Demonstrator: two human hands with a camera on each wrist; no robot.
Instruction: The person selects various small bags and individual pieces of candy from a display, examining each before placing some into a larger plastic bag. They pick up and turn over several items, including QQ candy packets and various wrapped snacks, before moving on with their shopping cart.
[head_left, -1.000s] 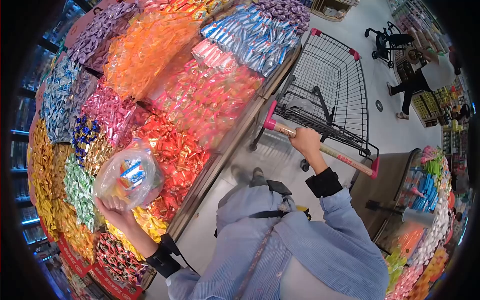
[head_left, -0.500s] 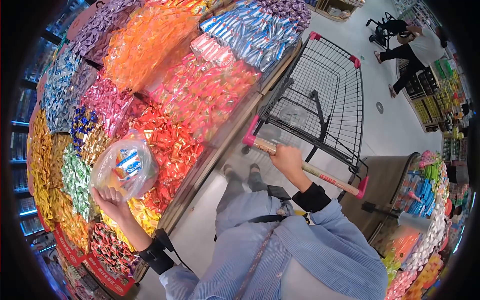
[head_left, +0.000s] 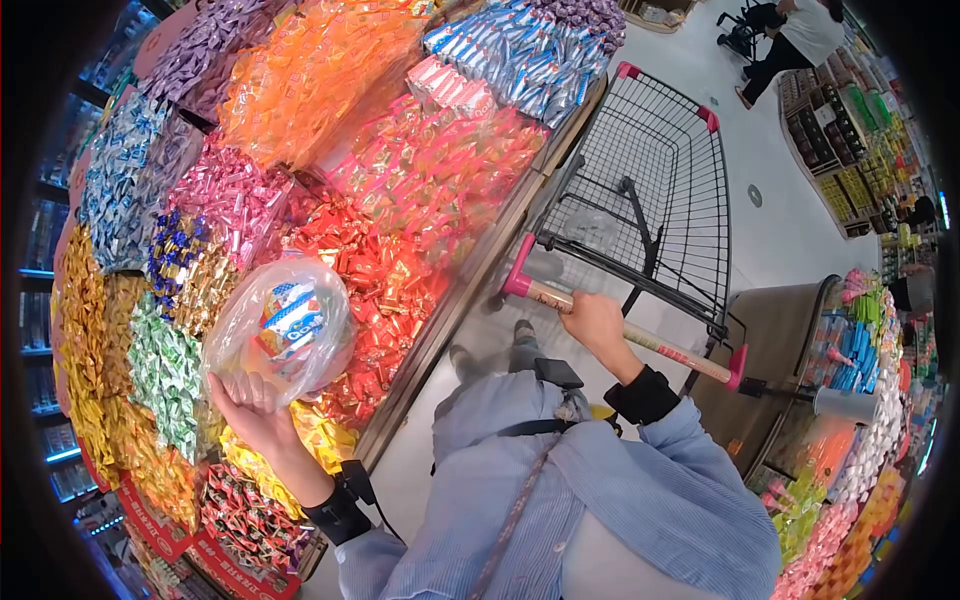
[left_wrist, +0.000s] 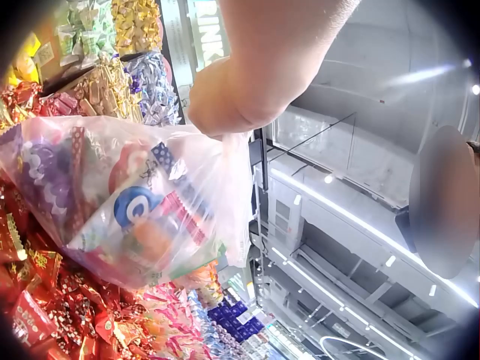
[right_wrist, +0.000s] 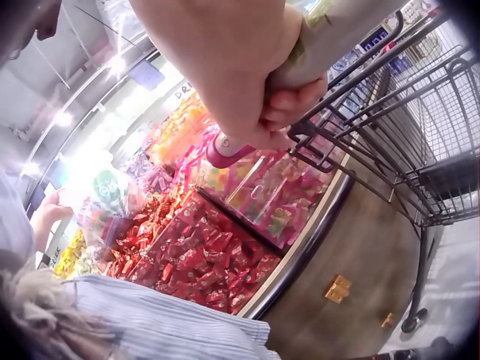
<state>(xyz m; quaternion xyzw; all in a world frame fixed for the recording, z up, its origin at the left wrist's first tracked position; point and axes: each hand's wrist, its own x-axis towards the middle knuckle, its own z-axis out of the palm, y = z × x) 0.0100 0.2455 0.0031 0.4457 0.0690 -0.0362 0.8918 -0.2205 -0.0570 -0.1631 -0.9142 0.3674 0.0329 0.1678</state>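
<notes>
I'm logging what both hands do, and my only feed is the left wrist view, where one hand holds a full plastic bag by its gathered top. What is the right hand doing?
Observer: In the head view, the right hand grips the handle of a shopping cart.
Operator: No cart shows on my side. Where does it stand?
Observer: On the floor alongside the candy display, to the right of it in the head view; whether the two touch, I can't tell.
</notes>
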